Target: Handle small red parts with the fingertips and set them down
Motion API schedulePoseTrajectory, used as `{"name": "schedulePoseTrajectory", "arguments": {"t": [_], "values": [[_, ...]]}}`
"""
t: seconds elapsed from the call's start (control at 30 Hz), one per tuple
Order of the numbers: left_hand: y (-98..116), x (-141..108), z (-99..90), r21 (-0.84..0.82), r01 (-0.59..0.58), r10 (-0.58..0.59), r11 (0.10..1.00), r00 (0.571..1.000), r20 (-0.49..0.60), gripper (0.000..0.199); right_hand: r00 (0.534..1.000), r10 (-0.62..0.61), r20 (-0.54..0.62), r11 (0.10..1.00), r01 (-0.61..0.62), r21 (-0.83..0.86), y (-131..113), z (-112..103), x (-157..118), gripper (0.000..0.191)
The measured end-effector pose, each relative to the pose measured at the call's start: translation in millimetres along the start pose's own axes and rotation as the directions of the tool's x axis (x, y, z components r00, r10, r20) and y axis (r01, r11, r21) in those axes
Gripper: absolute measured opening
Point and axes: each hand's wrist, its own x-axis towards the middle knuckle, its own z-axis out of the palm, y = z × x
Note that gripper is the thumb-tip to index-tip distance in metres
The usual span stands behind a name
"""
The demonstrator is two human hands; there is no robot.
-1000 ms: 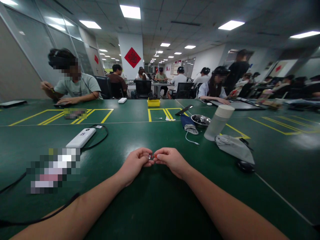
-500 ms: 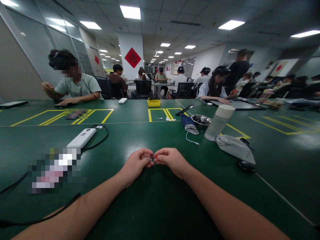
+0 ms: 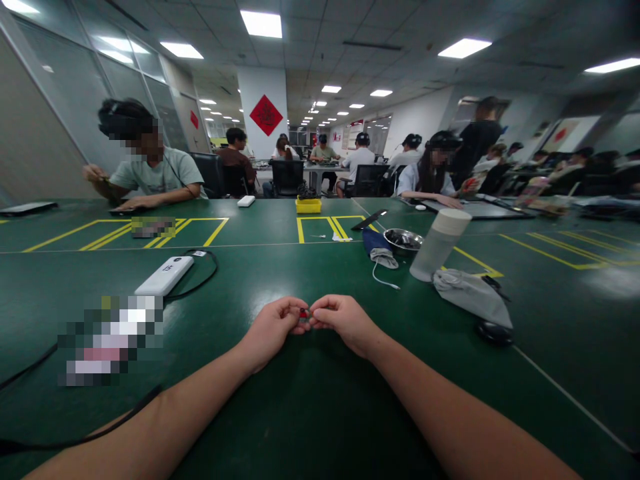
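Note:
Above the green table (image 3: 320, 413), my left hand (image 3: 273, 331) is closed in a pinch on a small red and dark piece (image 3: 303, 314), too small to name more exactly. My right hand (image 3: 346, 323) meets it fingertip to fingertip, its thumb and fingers pressed together right beside the red piece. Whatever lies between the right fingers is hidden.
On the left lie a white power bank (image 3: 165, 276) and a black cable (image 3: 216, 267). To the right stand a frosted bottle (image 3: 436, 250), a steel bowl (image 3: 419, 245), a grey pouch (image 3: 470, 293) and a black mouse (image 3: 494, 333). A yellow box (image 3: 309, 206) sits farther back.
The orange-red bit at my right fingertips no longer shows there. More red now shows at my left fingertips. Both hands stay in nearly the same place.

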Motion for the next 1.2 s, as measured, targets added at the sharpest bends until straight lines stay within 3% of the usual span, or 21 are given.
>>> {"name": "schedulePoseTrajectory", "arguments": {"t": [0.6, 0.9, 1.2], "values": [[0.0, 0.0, 0.2, 0.06, 0.0, 0.001, 0.998, 1.0, -0.031, 0.019, 0.999, 0.031, -0.008, 0.999, -0.031, 0.009, -1.8, 0.2, 0.2, 0.018], [-4.0, 1.1, -1.7, 0.014, -0.028, 0.028, 1.0, 1.0, -0.008, 0.024, 0.999, 0.04, -0.011, 0.999, -0.04, 0.033, -2.4, 1.4, 0.6, 0.016], [7.9, -4.3, 3.1, 0.085, -0.052, 0.052, 0.995, 0.999, 0.002, 0.018, 1.0, -0.002, 0.015, 1.0, 0.002, 0.027, -2.3, -0.2, 0.2, 0.018]]}}
